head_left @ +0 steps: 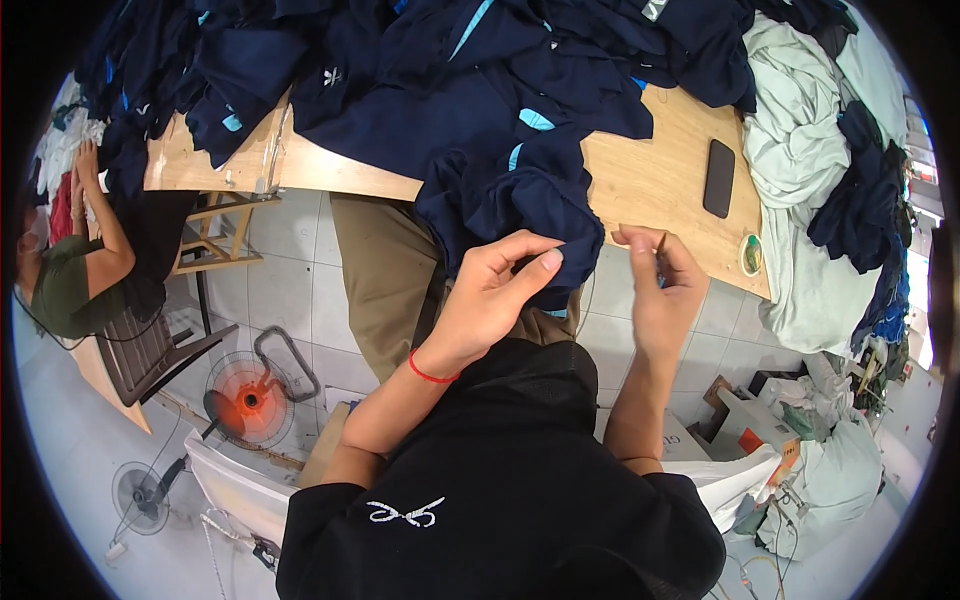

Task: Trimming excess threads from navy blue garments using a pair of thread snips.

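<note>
My left hand [503, 283] pinches an edge of a dark navy garment [510, 205] between thumb and forefinger. The garment is bunched over my lap and hangs from the table's near edge, with light blue strips showing in its folds. To the right of it, a little apart from the cloth, my right hand [663, 285] is raised with its fingers curled. A slim dark thing [660, 243] pokes out between those fingers; most of it is hidden, and I cannot tell its kind.
More navy garments [380, 90] heap across the wooden table [690, 130]. A black phone [718, 178] and a small round container [750, 255] lie on its right side. Pale green cloth [800, 110] drapes at the right. Fans [250, 400] stand at the left, where another person [80, 270] sits.
</note>
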The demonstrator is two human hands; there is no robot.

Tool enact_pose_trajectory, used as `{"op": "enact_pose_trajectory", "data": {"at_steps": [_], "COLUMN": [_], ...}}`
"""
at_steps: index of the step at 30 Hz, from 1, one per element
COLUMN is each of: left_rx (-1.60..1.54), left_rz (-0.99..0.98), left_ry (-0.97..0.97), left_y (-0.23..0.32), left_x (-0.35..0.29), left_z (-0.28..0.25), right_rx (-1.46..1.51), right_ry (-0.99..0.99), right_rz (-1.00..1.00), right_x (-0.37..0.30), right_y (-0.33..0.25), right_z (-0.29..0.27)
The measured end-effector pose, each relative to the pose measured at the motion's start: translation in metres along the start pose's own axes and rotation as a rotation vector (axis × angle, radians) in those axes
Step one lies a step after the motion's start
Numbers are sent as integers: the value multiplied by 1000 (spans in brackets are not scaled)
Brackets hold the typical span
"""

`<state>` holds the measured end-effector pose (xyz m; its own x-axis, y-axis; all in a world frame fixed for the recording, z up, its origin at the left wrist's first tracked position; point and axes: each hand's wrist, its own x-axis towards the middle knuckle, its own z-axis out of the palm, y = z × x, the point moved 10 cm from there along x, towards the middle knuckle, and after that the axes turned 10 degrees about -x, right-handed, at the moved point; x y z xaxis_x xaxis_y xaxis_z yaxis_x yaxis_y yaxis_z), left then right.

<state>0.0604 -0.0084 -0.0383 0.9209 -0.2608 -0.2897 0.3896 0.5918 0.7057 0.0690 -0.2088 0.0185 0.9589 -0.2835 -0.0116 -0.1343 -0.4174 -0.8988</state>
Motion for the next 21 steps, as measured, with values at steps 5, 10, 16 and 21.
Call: {"op": "enact_pose_trajectory", "data": {"at_steps": [5,10,16,21], "left_rx": [61,116,109,166], "left_rz": [-44,-48,-21,6], "left_ry": [76,69,91,63], "left_y": [9,12,17,22], "left_x": [-4,-4,-8,-5], "left_z": [-15,-21,-23,-18], "right_rx": [-147,-169,-66,-158], "right_ry": [16,-69,-29,-64], "right_rz": [-208,-474,-272,-558], "right_x": [-14,-24,-11,-30], "right_y": [-28,-50,-40,-64], "right_z": [6,36,12,45]}}
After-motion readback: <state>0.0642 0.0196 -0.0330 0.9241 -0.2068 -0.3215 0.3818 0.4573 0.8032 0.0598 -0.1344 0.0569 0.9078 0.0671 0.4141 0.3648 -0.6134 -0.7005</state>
